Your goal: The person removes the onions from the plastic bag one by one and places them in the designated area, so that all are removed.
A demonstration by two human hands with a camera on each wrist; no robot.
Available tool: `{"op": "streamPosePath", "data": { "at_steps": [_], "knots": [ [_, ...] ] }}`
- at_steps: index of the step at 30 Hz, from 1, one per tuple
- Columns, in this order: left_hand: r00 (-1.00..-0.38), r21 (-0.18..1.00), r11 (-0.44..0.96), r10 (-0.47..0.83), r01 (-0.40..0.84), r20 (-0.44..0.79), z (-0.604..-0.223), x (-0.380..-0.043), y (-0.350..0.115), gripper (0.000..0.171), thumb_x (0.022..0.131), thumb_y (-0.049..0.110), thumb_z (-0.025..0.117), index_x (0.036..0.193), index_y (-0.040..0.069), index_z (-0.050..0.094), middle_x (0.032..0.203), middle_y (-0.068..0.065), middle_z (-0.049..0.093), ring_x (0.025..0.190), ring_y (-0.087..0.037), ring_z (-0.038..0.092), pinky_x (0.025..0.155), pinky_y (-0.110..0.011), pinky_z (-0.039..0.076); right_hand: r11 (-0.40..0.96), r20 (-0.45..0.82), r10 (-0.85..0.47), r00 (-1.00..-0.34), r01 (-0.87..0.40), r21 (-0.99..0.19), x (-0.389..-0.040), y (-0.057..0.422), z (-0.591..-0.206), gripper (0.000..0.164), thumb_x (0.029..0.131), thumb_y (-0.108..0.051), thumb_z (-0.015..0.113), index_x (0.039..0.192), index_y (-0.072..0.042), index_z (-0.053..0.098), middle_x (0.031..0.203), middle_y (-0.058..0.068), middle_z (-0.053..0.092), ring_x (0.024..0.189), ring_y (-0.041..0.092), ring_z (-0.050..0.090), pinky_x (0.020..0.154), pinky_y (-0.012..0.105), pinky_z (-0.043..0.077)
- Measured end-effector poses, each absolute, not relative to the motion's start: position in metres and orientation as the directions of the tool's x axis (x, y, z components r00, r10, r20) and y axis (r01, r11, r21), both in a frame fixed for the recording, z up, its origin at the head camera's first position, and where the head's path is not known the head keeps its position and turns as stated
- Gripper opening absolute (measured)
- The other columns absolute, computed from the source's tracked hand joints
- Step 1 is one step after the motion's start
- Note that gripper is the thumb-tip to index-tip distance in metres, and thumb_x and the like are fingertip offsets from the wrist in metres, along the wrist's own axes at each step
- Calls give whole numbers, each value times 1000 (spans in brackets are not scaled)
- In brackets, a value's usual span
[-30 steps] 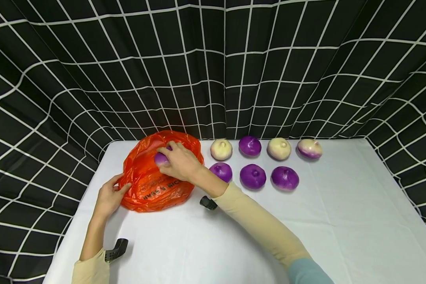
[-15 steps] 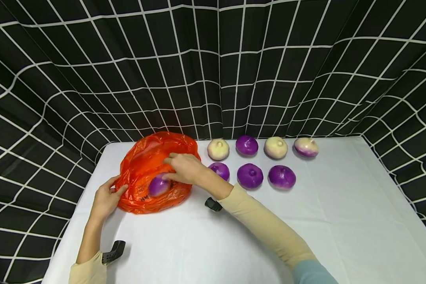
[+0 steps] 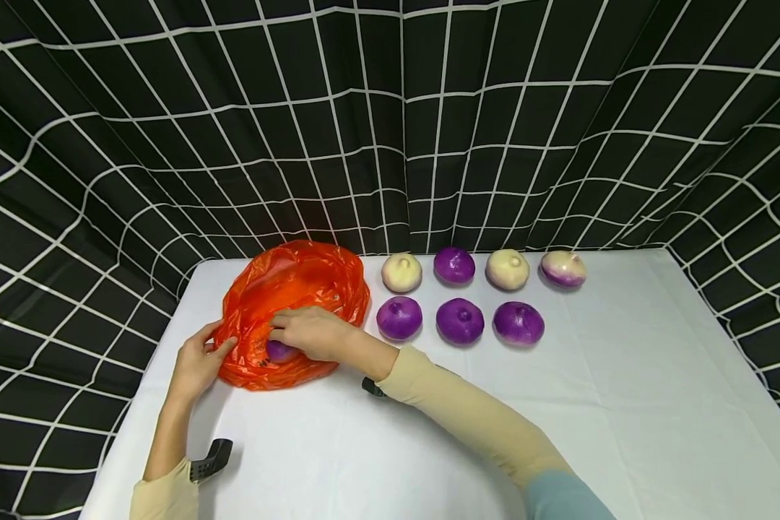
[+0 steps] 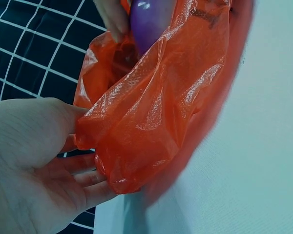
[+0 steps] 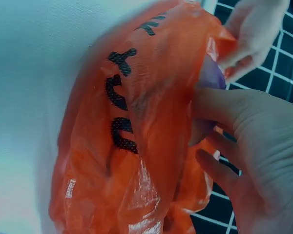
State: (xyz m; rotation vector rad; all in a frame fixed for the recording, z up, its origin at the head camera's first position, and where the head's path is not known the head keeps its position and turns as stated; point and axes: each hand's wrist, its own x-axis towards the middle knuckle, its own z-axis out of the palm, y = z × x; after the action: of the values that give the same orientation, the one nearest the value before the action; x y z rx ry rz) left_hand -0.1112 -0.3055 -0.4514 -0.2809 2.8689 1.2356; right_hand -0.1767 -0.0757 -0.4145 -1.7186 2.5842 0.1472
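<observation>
My left hand pinches the left rim of a crumpled red plastic bag; the left wrist view shows the thumb and fingers on its edge. My right hand is at the bag's open mouth and holds a glossy purple-and-white vegetable that looks like a turnip. In the right wrist view, the thumb lies across this turnip and the fingers are on its other side. The bag partly hides it. What lies deeper inside the bag cannot be seen.
Right of the bag, several turnips stand in two rows, among them a cream one and a purple one. A white cloth covers the table. A black curtain with a white grid surrounds its back and sides.
My right hand has moved down and left with the turnip, which sits lower in the bag's mouth and is more covered now. My left hand stays on the rim.
</observation>
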Motion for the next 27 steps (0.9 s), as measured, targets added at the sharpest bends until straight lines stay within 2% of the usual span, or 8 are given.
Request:
{"op": "streamPosePath", "data": {
  "at_steps": [5, 9, 13, 19, 22, 27],
  "knots": [
    [-984, 726, 668, -155, -166, -82, -452, -111, -305, 54, 100, 20, 56, 142, -9, 41, 136, -35, 47, 105, -43, 62, 67, -10, 47, 358, -135, -914, -384, -916, 178, -172, -83, -420, 45, 103, -28, 49, 148, -30, 44, 152, -3, 42, 139, 16, 39, 106, 33, 40],
    [-985, 727, 667, -152, -164, -83, -452, -112, -305, 54, 100, 20, 56, 142, -9, 41, 134, -35, 48, 104, -42, 62, 67, -11, 47, 342, -153, -912, -380, -913, 224, -170, -86, -424, 44, 105, -36, 39, 150, -35, 40, 154, -2, 39, 139, 20, 39, 106, 37, 41],
    [-986, 723, 673, -150, -154, -69, -451, -112, -304, 53, 100, 19, 57, 142, -10, 41, 133, -35, 50, 103, -41, 63, 66, -10, 46, 352, -146, -911, -386, -911, 214, -171, -83, -424, 44, 104, -33, 45, 148, -34, 41, 149, 0, 45, 134, 22, 45, 104, 37, 42],
    [-986, 721, 676, -157, -154, -63, -450, -112, -305, 53, 100, 18, 57, 142, -10, 41, 132, -35, 51, 100, -39, 63, 64, -12, 47, 443, -25, -896, -444, -896, 36, -181, -69, -416, 46, 98, -35, 58, 142, -24, 48, 123, 1, 56, 110, 18, 57, 89, 30, 51],
    [-985, 715, 681, -160, -161, -70, -449, -112, -305, 53, 100, 18, 57, 142, -9, 41, 132, -35, 50, 99, -38, 64, 64, -11, 47, 474, 18, -879, -476, -878, -64, -185, -60, -410, 53, 94, -34, 65, 142, -21, 48, 121, 2, 56, 109, 17, 56, 86, 29, 52],
    [-983, 717, 676, -159, -173, -87, -449, -111, -306, 54, 100, 20, 57, 143, -9, 40, 133, -35, 49, 99, -38, 64, 63, -12, 47, 500, 62, -857, -511, -855, -138, -187, -48, -402, 59, 88, -32, 73, 141, -19, 50, 125, 0, 55, 111, 16, 53, 85, 27, 51]
  ]
}}
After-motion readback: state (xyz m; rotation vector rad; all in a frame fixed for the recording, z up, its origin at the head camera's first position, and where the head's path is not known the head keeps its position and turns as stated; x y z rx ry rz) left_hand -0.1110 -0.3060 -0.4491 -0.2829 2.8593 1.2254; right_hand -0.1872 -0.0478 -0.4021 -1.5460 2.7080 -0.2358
